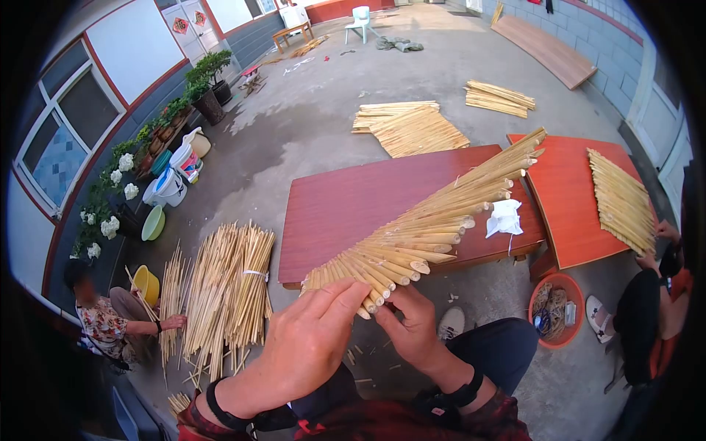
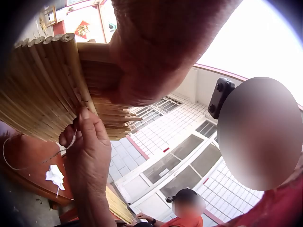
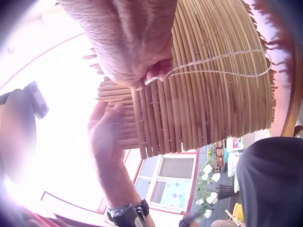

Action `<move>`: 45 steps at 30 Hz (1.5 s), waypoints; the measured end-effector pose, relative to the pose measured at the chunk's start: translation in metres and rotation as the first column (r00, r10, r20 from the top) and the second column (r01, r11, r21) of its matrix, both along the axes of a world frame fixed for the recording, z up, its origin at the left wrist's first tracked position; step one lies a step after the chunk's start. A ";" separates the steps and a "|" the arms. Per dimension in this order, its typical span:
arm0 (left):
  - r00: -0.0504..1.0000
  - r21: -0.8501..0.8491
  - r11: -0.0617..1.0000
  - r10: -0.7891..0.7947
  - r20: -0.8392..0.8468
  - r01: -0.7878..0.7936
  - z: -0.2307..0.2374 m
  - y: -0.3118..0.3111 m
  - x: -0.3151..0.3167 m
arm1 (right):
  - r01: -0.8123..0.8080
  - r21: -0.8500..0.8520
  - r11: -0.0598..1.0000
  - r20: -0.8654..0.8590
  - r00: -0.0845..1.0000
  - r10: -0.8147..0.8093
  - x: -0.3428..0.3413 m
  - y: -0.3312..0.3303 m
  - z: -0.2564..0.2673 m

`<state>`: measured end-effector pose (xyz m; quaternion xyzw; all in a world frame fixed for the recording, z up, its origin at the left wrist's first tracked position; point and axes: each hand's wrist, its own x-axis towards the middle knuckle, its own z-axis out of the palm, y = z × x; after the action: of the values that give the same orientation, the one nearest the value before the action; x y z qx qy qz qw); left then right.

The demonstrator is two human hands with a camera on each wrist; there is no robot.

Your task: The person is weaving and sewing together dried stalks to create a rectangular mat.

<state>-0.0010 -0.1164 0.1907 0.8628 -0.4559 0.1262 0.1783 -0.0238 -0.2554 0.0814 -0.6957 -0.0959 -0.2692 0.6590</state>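
Note:
A mat of pale reed stalks [image 1: 412, 228], strung side by side with cord, slants up from my hands over the dark red table [image 1: 331, 198]. My left hand [image 1: 309, 342] grips its near edge; in the right wrist view the left fingers [image 3: 111, 118] curl round the end stalks. At that same edge, my right hand [image 1: 413, 323] pinches a thin twisted string [image 3: 213, 59] between thumb and fingers. The string loops out across the mat's face in the right wrist view. In the left wrist view the right hand [image 2: 90, 146] is close against the stalks.
Loose stalk bundles [image 1: 228, 287] lie at left beside a seated person [image 1: 118, 323]. A white crumpled bag [image 1: 504, 219] rests on the table. An orange table [image 1: 581, 184] at right bears another mat [image 1: 621, 198], handled by another person. Below stands a red basin [image 1: 557, 312] with cord inside.

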 end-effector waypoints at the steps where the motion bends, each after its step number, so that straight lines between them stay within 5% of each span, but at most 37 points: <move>1: 1.000 0.034 0.999 0.018 -0.025 -0.017 0.003 0.001 0.003 | 0.003 0.008 1.000 0.017 1.000 -0.003 0.004 0.003 0.001; 4: 0.999 0.126 0.991 0.044 0.010 -0.045 0.011 -0.003 0.009 | 0.054 -0.039 0.998 0.093 0.994 -0.051 0.017 0.008 0.003; 6: 0.993 0.165 0.982 0.083 0.081 -0.096 0.009 -0.002 0.016 | 0.005 0.064 0.998 -0.071 0.997 -0.001 0.021 0.014 0.004; 8: 0.982 0.199 0.969 0.116 0.151 -0.145 0.008 -0.002 0.019 | 0.011 0.044 0.999 -0.051 0.999 -0.009 0.026 0.016 0.010; 10: 0.957 0.205 0.937 0.262 0.120 -0.282 0.007 -0.004 0.017 | 0.025 0.020 0.999 -0.032 0.999 -0.024 0.029 0.015 0.012; 16: 0.941 0.217 0.942 0.191 0.279 -0.255 -0.008 0.001 0.031 | 0.043 -0.055 0.998 0.071 0.997 -0.039 0.038 0.016 0.000; 25: 0.945 0.137 0.952 0.241 0.220 -0.275 -0.011 -0.001 0.032 | -0.021 0.079 0.997 -0.068 0.997 0.026 0.019 0.022 -0.025; 28: 0.928 0.132 0.963 0.183 0.324 -0.236 -0.012 -0.003 0.035 | -0.055 -0.049 0.997 -0.091 0.995 0.051 0.012 0.001 -0.015; 30: 0.937 0.138 0.963 0.185 0.297 -0.233 -0.009 -0.005 0.035 | 0.097 -0.364 0.926 -0.073 0.988 -0.133 0.009 -0.014 0.006; 31: 0.940 0.141 0.959 0.199 0.278 -0.244 -0.006 -0.005 0.037 | 0.097 -0.367 0.925 -0.064 0.990 -0.129 0.014 -0.015 0.012; 33: 0.938 0.132 0.961 0.196 0.286 -0.241 -0.007 -0.005 0.037 | 0.148 -0.193 0.970 -0.025 0.987 -0.156 0.018 -0.012 0.019; 35: 0.936 0.120 0.965 0.189 0.296 -0.233 -0.007 -0.006 0.037 | 0.121 -0.257 0.959 -0.045 0.990 -0.137 0.026 -0.006 0.016; 37: 0.947 0.154 0.953 0.221 0.234 -0.261 -0.008 -0.005 0.036 | -0.078 -0.011 0.997 -0.172 0.982 0.074 0.037 0.000 0.004; 45: 0.944 0.102 0.961 0.229 0.237 -0.258 -0.010 0.002 0.039 | -0.095 -0.027 0.995 -0.103 0.990 0.092 0.044 0.012 0.005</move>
<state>0.0377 -0.1139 0.1803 0.9028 -0.3701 0.2129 0.0515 0.0204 -0.2438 0.0868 -0.7138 -0.0988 -0.2006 0.6636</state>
